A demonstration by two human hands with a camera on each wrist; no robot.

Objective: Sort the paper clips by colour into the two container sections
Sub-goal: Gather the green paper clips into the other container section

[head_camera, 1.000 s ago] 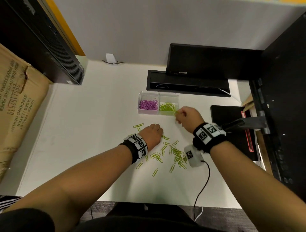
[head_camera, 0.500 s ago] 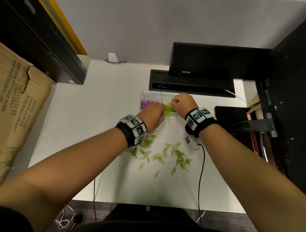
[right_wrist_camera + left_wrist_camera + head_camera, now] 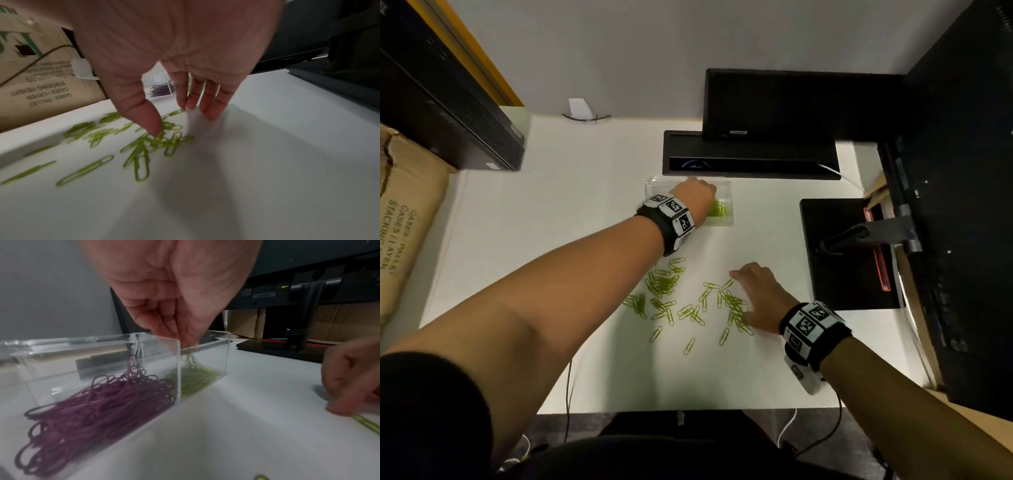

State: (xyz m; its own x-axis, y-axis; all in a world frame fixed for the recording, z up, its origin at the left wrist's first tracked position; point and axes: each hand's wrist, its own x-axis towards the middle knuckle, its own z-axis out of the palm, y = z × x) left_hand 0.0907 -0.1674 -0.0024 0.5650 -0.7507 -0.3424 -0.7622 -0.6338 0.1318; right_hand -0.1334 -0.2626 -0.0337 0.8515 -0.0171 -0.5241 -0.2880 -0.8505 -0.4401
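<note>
The left hand [image 3: 176, 288] hangs over the clear container [image 3: 203, 356], its fingers bunched together and pointing down into the green section; a few green clips [image 3: 190, 360] dangle right at the fingertips, blurred, so whether they are pinched or already loose cannot be told. Under those fingers lies the sorted green pile [image 3: 717, 209], and the section on the outer side of that hand holds the purple clips [image 3: 98, 405], heaped against the divider wall. The right hand [image 3: 179, 53] is spread low over the white table [image 3: 551, 222], nearer the body than the left, fingers straight and relaxed, holding nothing; its thumb tip comes down on a tangle of the loose green clips [image 3: 688, 305] and the index tip touches the end of another. The rest of the scatter lies inward of that hand, between it and the left forearm. Beyond the right hand stands a black monitor base [image 3: 849, 253].
</note>
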